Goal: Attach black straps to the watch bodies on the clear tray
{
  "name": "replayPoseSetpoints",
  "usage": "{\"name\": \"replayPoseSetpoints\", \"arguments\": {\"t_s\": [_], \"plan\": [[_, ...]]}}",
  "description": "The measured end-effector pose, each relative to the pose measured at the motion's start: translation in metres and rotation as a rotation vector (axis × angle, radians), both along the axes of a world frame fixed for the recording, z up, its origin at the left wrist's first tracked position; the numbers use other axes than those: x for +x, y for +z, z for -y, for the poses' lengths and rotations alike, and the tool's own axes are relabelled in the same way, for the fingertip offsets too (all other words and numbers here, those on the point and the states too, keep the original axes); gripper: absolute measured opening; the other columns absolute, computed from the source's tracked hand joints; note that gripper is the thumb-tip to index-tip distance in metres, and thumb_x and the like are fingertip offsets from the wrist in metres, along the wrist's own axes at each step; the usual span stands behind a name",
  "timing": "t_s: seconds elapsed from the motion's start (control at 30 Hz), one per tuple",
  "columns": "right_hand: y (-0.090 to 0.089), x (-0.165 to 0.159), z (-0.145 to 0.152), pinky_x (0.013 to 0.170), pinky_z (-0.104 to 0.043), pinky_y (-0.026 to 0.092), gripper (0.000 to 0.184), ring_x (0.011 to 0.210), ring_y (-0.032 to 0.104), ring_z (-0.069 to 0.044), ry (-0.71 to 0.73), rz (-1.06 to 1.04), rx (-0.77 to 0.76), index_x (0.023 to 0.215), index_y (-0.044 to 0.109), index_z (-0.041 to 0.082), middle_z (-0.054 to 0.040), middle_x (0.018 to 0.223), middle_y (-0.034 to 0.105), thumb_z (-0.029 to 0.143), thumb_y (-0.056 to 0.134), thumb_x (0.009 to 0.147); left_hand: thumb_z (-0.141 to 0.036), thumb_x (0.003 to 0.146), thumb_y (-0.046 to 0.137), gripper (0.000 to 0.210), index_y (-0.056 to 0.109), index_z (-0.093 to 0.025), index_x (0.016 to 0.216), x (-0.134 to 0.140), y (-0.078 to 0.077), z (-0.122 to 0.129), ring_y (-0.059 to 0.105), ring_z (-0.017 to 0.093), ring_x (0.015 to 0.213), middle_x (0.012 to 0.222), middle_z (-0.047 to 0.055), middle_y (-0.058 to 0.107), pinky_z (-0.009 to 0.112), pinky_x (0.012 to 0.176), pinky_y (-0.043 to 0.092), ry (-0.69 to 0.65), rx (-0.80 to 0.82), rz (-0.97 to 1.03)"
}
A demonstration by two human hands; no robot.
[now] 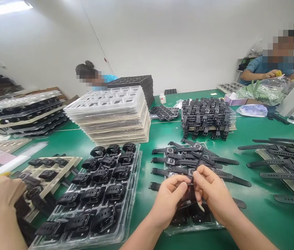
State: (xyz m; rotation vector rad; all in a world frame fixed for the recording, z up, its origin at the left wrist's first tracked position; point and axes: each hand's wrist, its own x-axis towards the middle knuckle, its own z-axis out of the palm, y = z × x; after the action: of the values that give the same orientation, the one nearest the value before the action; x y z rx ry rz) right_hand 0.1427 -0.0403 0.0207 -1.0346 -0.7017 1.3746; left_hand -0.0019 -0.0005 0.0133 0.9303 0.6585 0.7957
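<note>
My left hand and my right hand meet over a clear plastic tray. Between them they pinch a black smartwatch, its narrow strap pointing up and away from the right fingertips. Much of the watch is hidden behind the fingers. On the same tray, smartwatches lie face down with straps spread out to both sides. Left of my hands, clear trays hold rows of smartwatches with straps closed into loops.
At the left edge, another person's hand holds something yellow beside a beige tray. Tall tray stacks stand behind, with piled watches further right. More straps overhang a tray at right. Two co-workers sit across the green table.
</note>
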Motion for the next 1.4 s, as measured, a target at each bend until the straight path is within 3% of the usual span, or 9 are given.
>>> {"name": "replayPoseSetpoints", "arguments": {"t_s": [0.33, 0.4, 0.5, 0.63, 0.73, 0.87, 1.1, 1.2, 1.4], "plan": [[-0.003, 0.000, 0.002, 0.047, -0.020, 0.044, 0.046, 0.049, 0.052, -0.010, -0.010, 0.193, 0.049, 0.078, 0.051, 0.021, 0.0065, 0.058, 0.051, 0.064, 0.066, 0.089, -0.047, 0.084, 0.077, 0.031, 0.068, -0.018, 0.092, -0.001, -0.003, 0.001, 0.060, 0.012, 0.055, 0.064, 0.001, 0.070, 0.021, 0.055, 0.046, -0.034, 0.044, 0.012], [-0.002, 0.001, 0.003, 0.050, -0.021, 0.045, 0.045, 0.052, 0.052, -0.011, -0.004, 0.214, 0.069, 0.078, 0.052, 0.021, 0.0063, 0.058, 0.051, 0.062, 0.065, 0.091, -0.042, 0.088, 0.073, 0.024, 0.071, -0.019, 0.092, -0.004, -0.005, 0.002, 0.064, 0.014, 0.063, 0.073, 0.003, 0.073, 0.023, 0.060, 0.050, 0.049, 0.214, -0.116], [-0.003, 0.002, 0.005, 0.056, -0.022, 0.047, 0.041, 0.057, 0.053, -0.012, 0.007, 0.239, 0.110, 0.081, 0.055, 0.021, 0.0055, 0.064, 0.051, 0.058, 0.063, 0.094, -0.022, 0.091, 0.067, 0.008, 0.075, -0.020, 0.093, -0.008, -0.005, 0.003, 0.069, 0.016, 0.078, 0.088, 0.004, 0.077, 0.024, 0.074, 0.053, 0.210, 0.684, -0.316], [-0.007, 0.005, 0.006, 0.058, -0.024, 0.047, 0.036, 0.058, 0.054, -0.013, 0.008, 0.310, 0.148, 0.082, 0.060, 0.021, 0.0044, 0.068, 0.051, 0.054, 0.064, 0.095, -0.009, 0.091, 0.062, 0.019, 0.075, -0.020, 0.100, -0.009, -0.002, 0.004, 0.071, 0.014, 0.081, 0.090, 0.004, 0.077, 0.022, 0.078, 0.055, 0.261, 1.037, -0.357], [-0.010, 0.007, 0.007, 0.065, -0.026, 0.050, 0.029, 0.071, 0.060, -0.017, 0.002, 0.493, 0.245, 0.091, 0.069, 0.023, -0.0004, 0.079, 0.060, 0.047, 0.057, 0.100, -0.009, 0.090, 0.063, 0.019, 0.076, -0.020, 0.097, -0.009, 0.000, 0.004, 0.072, 0.015, 0.084, 0.092, 0.004, 0.078, 0.023, 0.080, 0.055, 0.288, 0.986, -0.349], [-0.012, 0.005, 0.009, 0.091, -0.030, 0.052, 0.025, 0.104, 0.064, -0.021, 0.007, 0.772, 0.426, 0.122, 0.069, 0.035, -0.0027, 0.118, 0.067, 0.032, 0.060, 0.099, -0.016, 0.090, 0.067, 0.013, 0.078, -0.022, 0.093, -0.009, 0.000, 0.004, 0.072, 0.016, 0.084, 0.091, 0.003, 0.079, 0.022, 0.080, 0.055, 0.301, 0.625, -0.260], [-0.021, -0.005, 0.010, 0.084, -0.028, 0.054, 0.045, 0.088, 0.065, -0.018, -0.048, 0.859, 0.393, 0.133, 0.058, 0.034, 0.0010, 0.096, 0.066, 0.019, 0.059, 0.091, -0.037, 0.078, 0.085, 0.024, 0.072, -0.018, 0.084, -0.005, -0.006, 0.000, 0.058, 0.009, 0.067, 0.076, 0.000, 0.068, 0.018, 0.067, 0.048, 0.338, 0.109, 0.080], [-0.017, -0.005, 0.012, 0.084, -0.029, 0.054, 0.052, 0.087, 0.063, -0.018, -0.038, 0.859, 0.363, 0.138, 0.052, 0.033, 0.0017, 0.091, 0.062, 0.016, 0.057, 0.088, -0.038, 0.078, 0.085, 0.029, 0.072, -0.018, 0.094, -0.004, 0.000, -0.001, 0.057, 0.010, 0.071, 0.082, 0.001, 0.068, 0.020, 0.069, 0.048, 0.309, 0.057, 0.138], [0.000, -0.008, 0.015, 0.074, -0.028, 0.053, 0.043, 0.080, 0.063, -0.019, 0.138, 0.762, 0.327, 0.124, 0.060, 0.030, 0.0007, 0.096, 0.067, 0.020, 0.068, 0.083, -0.049, 0.092, 0.067, 0.035, 0.065, -0.019, 0.108, -0.009, 0.003, 0.011, 0.058, 0.017, 0.081, 0.092, 0.006, 0.064, 0.028, 0.075, 0.049, 0.068, 0.234, 0.051]]}}
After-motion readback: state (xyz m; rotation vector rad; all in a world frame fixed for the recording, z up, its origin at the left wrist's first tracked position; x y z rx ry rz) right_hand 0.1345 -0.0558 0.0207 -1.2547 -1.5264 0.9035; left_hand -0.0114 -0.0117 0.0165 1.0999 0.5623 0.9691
